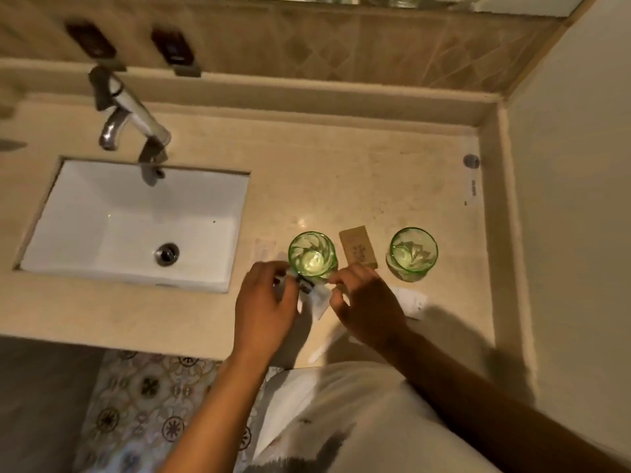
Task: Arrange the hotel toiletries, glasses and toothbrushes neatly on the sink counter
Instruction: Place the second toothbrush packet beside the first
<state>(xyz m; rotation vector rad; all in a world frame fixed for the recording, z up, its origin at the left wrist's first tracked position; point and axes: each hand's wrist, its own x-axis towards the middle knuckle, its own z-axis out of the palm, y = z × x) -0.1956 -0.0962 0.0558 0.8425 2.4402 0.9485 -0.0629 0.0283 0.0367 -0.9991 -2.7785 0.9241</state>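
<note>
Two green glasses stand upright on the beige counter [375, 172]: one [311, 255] just right of the sink, the other [413, 250] further right. A tan cardboard soap box [358, 246] lies flat between them. My left hand [264, 302] and my right hand [367, 303] meet in front of the left glass, both pinching a small white toiletry packet [319, 300] with a dark end. A white wrapped item [413, 302] lies right of my right hand. Another pale wrapped stick [324, 348] lies near the counter's front edge. A faint clear packet [264, 247] sits beside the sink.
The white rectangular sink [102, 227] with a chrome faucet [136, 121] fills the left side. A wall [563, 199] bounds the counter on the right, with a small round cap [471, 161] near that corner. Patterned floor tiles [143, 404] show below the counter's front edge.
</note>
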